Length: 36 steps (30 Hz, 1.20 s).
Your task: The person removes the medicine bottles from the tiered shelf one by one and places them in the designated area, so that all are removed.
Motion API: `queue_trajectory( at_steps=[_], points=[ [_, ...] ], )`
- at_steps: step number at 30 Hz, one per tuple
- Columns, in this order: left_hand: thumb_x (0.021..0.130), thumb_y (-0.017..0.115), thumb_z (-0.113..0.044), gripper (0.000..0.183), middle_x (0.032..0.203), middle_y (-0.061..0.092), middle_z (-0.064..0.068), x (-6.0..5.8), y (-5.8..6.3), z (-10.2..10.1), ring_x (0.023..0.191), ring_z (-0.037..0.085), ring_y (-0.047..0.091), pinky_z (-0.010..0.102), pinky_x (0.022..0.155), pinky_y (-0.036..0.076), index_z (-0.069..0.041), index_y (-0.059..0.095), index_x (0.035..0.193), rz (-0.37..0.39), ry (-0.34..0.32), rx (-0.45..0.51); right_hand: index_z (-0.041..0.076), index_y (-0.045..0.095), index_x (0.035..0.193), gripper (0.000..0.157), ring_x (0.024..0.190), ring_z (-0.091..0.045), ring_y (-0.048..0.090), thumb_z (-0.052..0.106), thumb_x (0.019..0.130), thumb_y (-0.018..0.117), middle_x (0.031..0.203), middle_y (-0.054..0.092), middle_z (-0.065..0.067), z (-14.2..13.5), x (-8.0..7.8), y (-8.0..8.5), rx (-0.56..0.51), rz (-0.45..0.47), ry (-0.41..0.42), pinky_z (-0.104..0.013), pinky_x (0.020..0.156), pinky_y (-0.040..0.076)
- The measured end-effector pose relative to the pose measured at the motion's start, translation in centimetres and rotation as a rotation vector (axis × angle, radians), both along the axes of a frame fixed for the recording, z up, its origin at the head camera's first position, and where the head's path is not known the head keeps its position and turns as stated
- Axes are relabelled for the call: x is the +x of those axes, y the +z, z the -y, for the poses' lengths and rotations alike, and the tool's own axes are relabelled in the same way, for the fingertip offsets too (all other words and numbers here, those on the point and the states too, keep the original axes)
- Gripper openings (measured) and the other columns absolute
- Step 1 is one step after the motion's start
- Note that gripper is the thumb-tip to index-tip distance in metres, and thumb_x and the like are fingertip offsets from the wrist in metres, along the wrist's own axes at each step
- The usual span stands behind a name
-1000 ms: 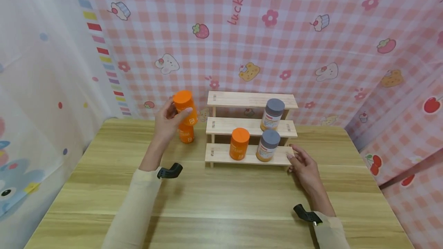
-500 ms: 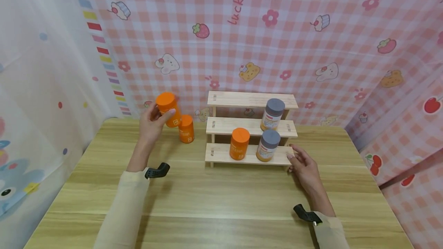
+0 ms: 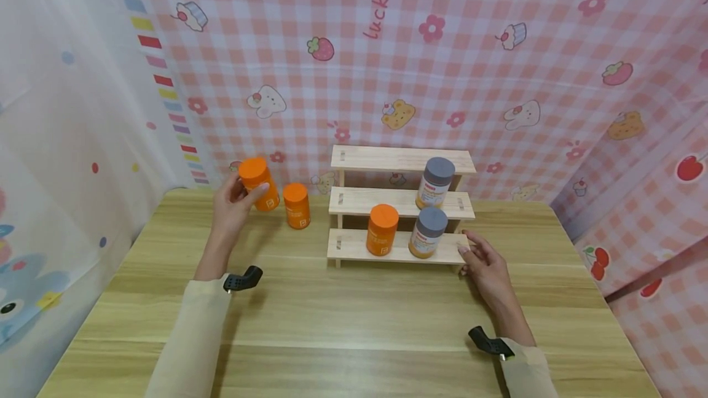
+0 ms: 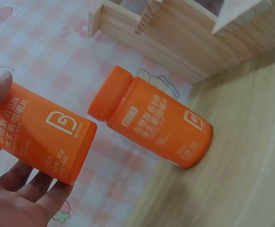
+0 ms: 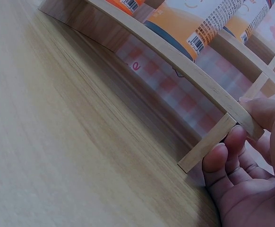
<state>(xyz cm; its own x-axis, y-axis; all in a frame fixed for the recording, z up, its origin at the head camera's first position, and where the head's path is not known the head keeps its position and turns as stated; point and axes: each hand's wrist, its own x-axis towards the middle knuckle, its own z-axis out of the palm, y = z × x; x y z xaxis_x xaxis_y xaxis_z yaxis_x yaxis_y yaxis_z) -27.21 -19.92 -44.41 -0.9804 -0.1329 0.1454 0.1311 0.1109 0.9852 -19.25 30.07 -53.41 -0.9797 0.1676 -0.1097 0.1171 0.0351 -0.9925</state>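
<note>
My left hand (image 3: 231,204) grips an orange supplement bottle (image 4: 47,132), thumb on one side and fingers round the other. In the head view this bottle leans slightly, left of a second orange bottle (image 3: 297,206) that stands upright on the table. With thumb on top and fingers beneath, my right hand (image 3: 487,268) pinches the right end of the lowest step of a three-step wooden shelf (image 3: 348,247). That step carries an orange bottle (image 3: 382,230) and a grey-lidded bottle (image 3: 428,233). Another grey-lidded bottle (image 3: 435,183) stands on the middle step.
The wooden table (image 3: 354,324) extends in front of the shelf and to both sides. A pink checked cloth (image 3: 354,66) hangs right behind the table, and a white patterned curtain (image 3: 83,109) hangs at the left. The top step (image 3: 398,158) is bare wood.
My left hand has carried its orange bottle leftward and lowered it, away from in front of the standing orange bottle. The right hand keeps its hold on the shelf.
</note>
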Motion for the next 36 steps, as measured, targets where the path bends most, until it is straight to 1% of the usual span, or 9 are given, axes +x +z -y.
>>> queue_trajectory(
  at_steps=[4,7,12,15,19,24,27,30,36],
  points=[
    [0.095,0.075,-0.029,0.057,0.147,0.058,0.007,0.1,-0.9,0.2,0.131,0.013,0.055,0.042,0.12,0.042,-0.023,0.054,0.148,0.016,-0.005,-0.02,0.008,0.044,0.153,0.056,0.074,-0.004,0.057,0.019,0.103,0.064,0.095,0.061,0.01,0.0,0.0,0.1,-0.004,0.006,0.004,-0.019,0.065,0.054],
    [0.096,0.075,-0.028,0.059,0.151,0.055,0.011,0.0,-1.7,0.4,0.135,0.018,0.053,0.042,0.121,0.041,-0.022,0.053,0.15,0.035,-0.012,-0.022,0.008,0.044,0.154,0.057,0.074,-0.004,0.057,0.02,0.102,0.064,0.095,0.061,0.01,0.0,0.0,0.1,-0.007,0.007,0.004,-0.019,0.066,0.054],
    [0.095,0.075,-0.027,0.062,0.153,0.052,0.014,-0.1,-3.0,0.7,0.14,0.026,0.05,0.044,0.122,0.038,-0.019,0.051,0.151,0.058,-0.005,-0.029,0.008,0.044,0.153,0.057,0.074,-0.005,0.057,0.02,0.102,0.065,0.096,0.061,0.008,-0.1,0.0,0.0,-0.008,-0.004,0.013,-0.019,0.065,0.055],
    [0.095,0.076,-0.03,0.065,0.154,0.052,0.015,-0.2,-3.9,0.9,0.142,0.028,0.048,0.045,0.123,0.037,-0.017,0.049,0.153,0.078,-0.001,-0.043,0.009,0.043,0.154,0.058,0.074,-0.005,0.058,0.021,0.102,0.065,0.097,0.062,0.008,-0.1,0.0,-0.1,-0.007,-0.006,0.019,-0.019,0.065,0.055],
    [0.095,0.075,-0.033,0.066,0.153,0.052,0.016,-0.3,-5.0,1.2,0.141,0.028,0.049,0.046,0.122,0.038,-0.015,0.048,0.152,0.103,-0.001,-0.069,0.01,0.045,0.154,0.058,0.074,-0.005,0.059,0.024,0.101,0.066,0.097,0.064,0.008,-0.2,0.0,-0.1,-0.001,0.001,0.017,-0.019,0.065,0.055],
    [0.096,0.074,-0.031,0.063,0.152,0.053,0.015,-0.4,-6.2,1.5,0.137,0.025,0.05,0.043,0.121,0.039,-0.013,0.049,0.151,0.118,0.0,-0.076,0.011,0.046,0.153,0.057,0.075,-0.006,0.059,0.024,0.101,0.066,0.097,0.063,0.008,-0.1,0.2,-0.1,0.004,0.005,0.014,-0.019,0.065,0.055],
    [0.096,0.074,-0.029,0.064,0.154,0.052,0.013,-0.2,-6.6,1.6,0.138,0.024,0.049,0.043,0.121,0.039,-0.014,0.047,0.153,0.134,-0.007,-0.067,0.011,0.046,0.153,0.058,0.075,-0.006,0.06,0.025,0.101,0.066,0.098,0.063,0.008,-0.1,0.2,-0.1,0.004,0.004,0.015,-0.019,0.066,0.055],
    [0.096,0.073,-0.031,0.066,0.155,0.051,0.012,-0.1,-6.8,1.8,0.141,0.026,0.048,0.044,0.122,0.038,-0.016,0.045,0.154,0.156,-0.019,-0.059,0.012,0.045,0.154,0.058,0.076,-0.006,0.059,0.026,0.102,0.066,0.098,0.063,0.008,0.0,0.2,-0.1,0.009,0.004,0.017,-0.019,0.066,0.055],
    [0.097,0.072,-0.037,0.067,0.156,0.05,0.012,-0.3,-7.3,2.1,0.14,0.027,0.048,0.046,0.122,0.037,-0.019,0.044,0.155,0.151,-0.045,-0.082,0.012,0.045,0.154,0.059,0.076,-0.005,0.06,0.027,0.101,0.066,0.098,0.063,0.007,-0.1,0.1,-0.1,0.011,0.01,0.011,-0.019,0.066,0.055]
  ],
)
